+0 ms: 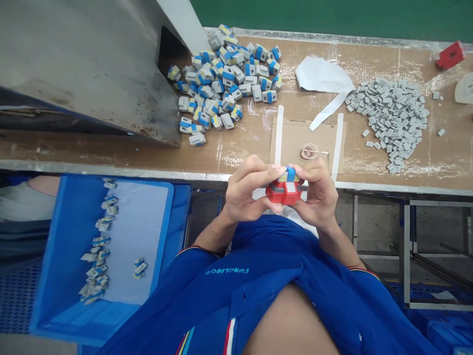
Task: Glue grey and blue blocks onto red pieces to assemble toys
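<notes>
Red block [284, 198], one, clasped between left hand [247, 190] and right hand [318, 193], apparently to steady the blue-banded piece [291, 174] seated against it between the fingertips.

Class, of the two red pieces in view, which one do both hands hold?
The near red piece, between the left hand and right hand; the far red piece lies untouched on the table at upper right.

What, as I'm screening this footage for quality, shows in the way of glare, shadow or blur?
Head view: glare streaks the brown tabletop; head view: dark shadow beneath the metal housing; head view: left hand, right hand and red block look fairly sharp, without obvious motion blur.
</notes>
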A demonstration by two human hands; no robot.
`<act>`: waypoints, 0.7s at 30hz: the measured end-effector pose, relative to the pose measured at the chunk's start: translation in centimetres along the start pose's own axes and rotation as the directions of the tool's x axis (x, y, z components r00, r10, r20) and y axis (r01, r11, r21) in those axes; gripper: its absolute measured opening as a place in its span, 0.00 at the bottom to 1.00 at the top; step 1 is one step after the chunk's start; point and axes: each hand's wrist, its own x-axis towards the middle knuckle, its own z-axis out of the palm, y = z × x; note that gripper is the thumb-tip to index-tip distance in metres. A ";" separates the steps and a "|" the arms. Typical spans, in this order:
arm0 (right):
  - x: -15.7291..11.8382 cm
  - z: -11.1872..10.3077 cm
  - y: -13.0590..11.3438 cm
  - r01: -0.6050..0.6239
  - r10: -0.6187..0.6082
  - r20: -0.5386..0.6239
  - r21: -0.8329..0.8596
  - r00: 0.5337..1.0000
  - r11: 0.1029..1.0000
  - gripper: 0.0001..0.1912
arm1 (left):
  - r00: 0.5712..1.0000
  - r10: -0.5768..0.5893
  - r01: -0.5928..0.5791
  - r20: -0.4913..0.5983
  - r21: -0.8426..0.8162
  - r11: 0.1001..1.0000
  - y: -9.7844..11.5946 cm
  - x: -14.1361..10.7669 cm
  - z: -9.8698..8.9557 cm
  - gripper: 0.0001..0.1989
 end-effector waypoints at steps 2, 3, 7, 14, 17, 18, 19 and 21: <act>0.0 0.1 0.0 0.015 -0.015 -0.004 -0.019 1.000 1.000 0.25 | 1.000 0.010 -0.010 0.011 -0.006 1.000 -0.1 -0.1 -0.1 0.31; 0.1 0.1 0.0 0.023 -0.023 -0.003 -0.030 1.000 0.999 0.24 | 1.000 0.013 -0.013 0.016 -0.003 1.000 -0.2 -0.1 -0.2 0.31; 0.2 0.2 0.0 0.050 -0.050 0.003 -0.058 0.999 0.997 0.23 | 0.999 0.023 -0.022 0.032 -0.001 1.000 -0.4 -0.3 -0.5 0.32; 0.4 0.3 -0.2 0.045 -0.045 0.016 0.024 0.999 0.999 0.26 | 0.999 0.014 -0.011 0.046 -0.066 0.998 -0.6 -0.6 -0.9 0.32; 0.4 0.3 -0.3 0.028 -0.029 0.034 0.018 0.999 0.999 0.26 | 0.999 0.011 -0.008 0.043 -0.078 0.997 -0.7 -0.8 -0.9 0.32; 0.4 0.3 -0.3 0.022 -0.023 0.032 0.013 0.999 1.000 0.26 | 0.999 0.008 -0.004 0.045 -0.079 0.997 -0.7 -0.9 -1.0 0.33; 0.4 0.3 -0.3 0.018 -0.019 0.029 0.011 0.999 1.000 0.26 | 0.999 0.004 -0.001 0.047 -0.080 0.997 -0.7 -0.9 -1.0 0.33; 0.3 0.4 -0.2 0.014 -0.014 0.023 0.017 1.000 1.000 0.26 | 0.999 -0.002 0.006 0.047 -0.083 0.997 -0.7 -1.0 -1.0 0.33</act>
